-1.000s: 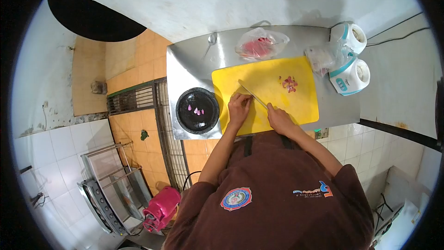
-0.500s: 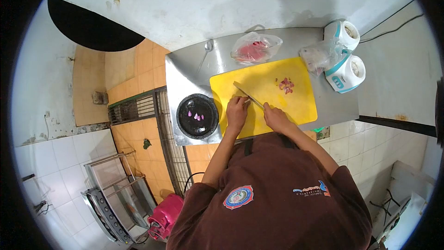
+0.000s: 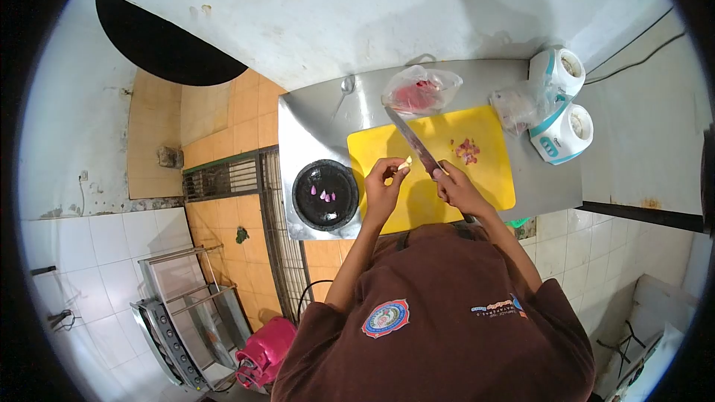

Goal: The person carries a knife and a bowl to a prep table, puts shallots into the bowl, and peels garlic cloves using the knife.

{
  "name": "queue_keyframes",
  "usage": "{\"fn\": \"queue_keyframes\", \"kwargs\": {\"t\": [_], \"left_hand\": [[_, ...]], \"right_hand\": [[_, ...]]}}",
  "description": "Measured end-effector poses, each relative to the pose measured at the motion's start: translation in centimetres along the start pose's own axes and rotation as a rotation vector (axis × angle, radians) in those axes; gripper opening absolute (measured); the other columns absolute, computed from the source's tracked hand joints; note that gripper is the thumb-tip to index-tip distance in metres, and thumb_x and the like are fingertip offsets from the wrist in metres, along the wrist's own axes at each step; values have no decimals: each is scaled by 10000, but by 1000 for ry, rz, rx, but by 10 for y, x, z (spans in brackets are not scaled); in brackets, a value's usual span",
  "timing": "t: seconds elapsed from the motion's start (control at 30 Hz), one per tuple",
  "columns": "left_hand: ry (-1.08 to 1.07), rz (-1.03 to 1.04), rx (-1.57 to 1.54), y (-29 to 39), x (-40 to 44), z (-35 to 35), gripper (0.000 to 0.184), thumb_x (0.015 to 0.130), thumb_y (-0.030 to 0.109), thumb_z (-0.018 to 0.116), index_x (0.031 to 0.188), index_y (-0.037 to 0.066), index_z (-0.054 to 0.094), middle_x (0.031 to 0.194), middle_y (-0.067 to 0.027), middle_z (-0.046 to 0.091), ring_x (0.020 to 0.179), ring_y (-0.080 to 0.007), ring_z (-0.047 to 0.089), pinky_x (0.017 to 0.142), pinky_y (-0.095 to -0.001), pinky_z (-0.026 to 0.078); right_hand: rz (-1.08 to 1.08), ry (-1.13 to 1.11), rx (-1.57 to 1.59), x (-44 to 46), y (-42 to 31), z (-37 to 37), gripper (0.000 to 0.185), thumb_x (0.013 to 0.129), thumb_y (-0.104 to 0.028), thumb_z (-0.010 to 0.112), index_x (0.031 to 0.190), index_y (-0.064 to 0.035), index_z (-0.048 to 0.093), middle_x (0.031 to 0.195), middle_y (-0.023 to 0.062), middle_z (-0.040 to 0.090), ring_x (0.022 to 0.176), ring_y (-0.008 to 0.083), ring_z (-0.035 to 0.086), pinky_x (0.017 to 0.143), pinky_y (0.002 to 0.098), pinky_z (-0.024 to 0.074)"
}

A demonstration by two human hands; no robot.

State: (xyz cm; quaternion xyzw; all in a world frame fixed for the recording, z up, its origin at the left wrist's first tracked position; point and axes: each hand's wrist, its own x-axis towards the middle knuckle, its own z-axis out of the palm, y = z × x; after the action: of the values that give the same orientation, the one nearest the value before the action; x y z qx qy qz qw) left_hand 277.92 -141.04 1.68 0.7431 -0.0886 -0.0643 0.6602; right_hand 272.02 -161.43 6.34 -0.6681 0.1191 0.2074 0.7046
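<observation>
My left hand (image 3: 383, 184) pinches a small pale clove-like piece (image 3: 406, 163) above the left part of the yellow cutting board (image 3: 477, 184). My right hand (image 3: 456, 187) is closed round the handle of a knife (image 3: 414, 141), whose blade points up and to the left, away from my body. The blade is apart from the pale piece. Reddish peelings or scraps (image 3: 467, 151) lie on the board's right side. Left of the board, a black stone mortar (image 3: 325, 217) holds several purple-pink cloves (image 3: 323, 195).
Behind the board are a plastic bag with red contents (image 3: 422, 94) and a spoon (image 3: 347, 86). A clear bag (image 3: 515, 108) and two white-and-teal appliances (image 3: 560, 134) stand at the right on the metal table (image 3: 547, 187). A pink gas cylinder (image 3: 265, 350) is at lower left.
The knife has come away from the piece, and its blade now stands more upright. My right hand has shifted slightly right. The pale piece now shows between my left fingertips.
</observation>
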Motion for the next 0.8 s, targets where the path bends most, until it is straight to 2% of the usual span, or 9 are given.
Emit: {"fn": "queue_keyframes", "kwargs": {"t": [0.03, 0.17, 0.3, 0.43, 0.63, 0.73, 0.8], "left_hand": [[-4, 12, -27, 6, 0, 1, 153, 881, 25, 731, 1022, -4, 678, 943, -50, 654, 829, -100, 600, 730, -252, 497], [-54, 30, -83, 45, -2, 6, 157, 894, -10, 706, 1040, -5, 646, 1002, -37, 635, 946, -112, 596, 839, -270, 489], [-82, 85, -139, 61, -2, 11, 163, 892, -32, 693, 1045, -16, 640, 1027, -58, 631, 953, -127, 597, 865, -270, 474], [-54, 131, -159, 68, -2, 12, 159, 870, -36, 710, 1020, -31, 658, 1002, -79, 646, 877, -124, 578, 794, -255, 471], [-48, 199, -150, 73, -2, 11, 160, 864, -46, 708, 1017, -33, 660, 1006, -89, 650, 881, -135, 579, 801, -258, 471], [-46, 204, -136, 78, -3, 11, 157, 867, -45, 706, 1018, -34, 664, 1003, -93, 658, 883, -137, 582, 808, -258, 471], [-49, 199, -147, 78, -3, 11, 158, 871, -41, 705, 1024, -35, 667, 1004, -94, 666, 888, -135, 583, 813, -258, 472]], "right_hand": [[-22, -17, 64, -3, -6, 0, 431, 1059, -441, 423, 1202, -53, 545, 633, -20, 461, 526, 65, 424, 500, 224, 342], [-92, -80, 146, -12, -32, 2, 513, 1067, -471, 367, 1321, -50, 512, 633, -14, 461, 525, 65, 416, 500, 219, 340], [-152, -157, 233, -15, -44, 4, 542, 1075, -466, 335, 1395, -49, 466, 646, -12, 465, 536, 57, 408, 514, 214, 336], [-224, -149, 219, -21, -56, 8, 547, 1081, -429, 356, 1490, -73, 432, 646, -43, 423, 560, 48, 376, 524, 214, 290], [-215, -150, 228, -16, -48, 7, 499, 1091, -437, 333, 1231, -27, 581, 662, -40, 398, 562, 55, 325, 538, 225, 295], [-235, -112, 192, -18, -53, 8, 477, 1091, -437, 338, 1032, -39, 594, 660, -44, 387, 566, 51, 310, 540, 223, 287], [-226, -93, 206, -19, -57, 10, 456, 1090, -437, 348, 933, -60, 551, 655, -45, 382, 561, 48, 310, 533, 222, 282]]}}
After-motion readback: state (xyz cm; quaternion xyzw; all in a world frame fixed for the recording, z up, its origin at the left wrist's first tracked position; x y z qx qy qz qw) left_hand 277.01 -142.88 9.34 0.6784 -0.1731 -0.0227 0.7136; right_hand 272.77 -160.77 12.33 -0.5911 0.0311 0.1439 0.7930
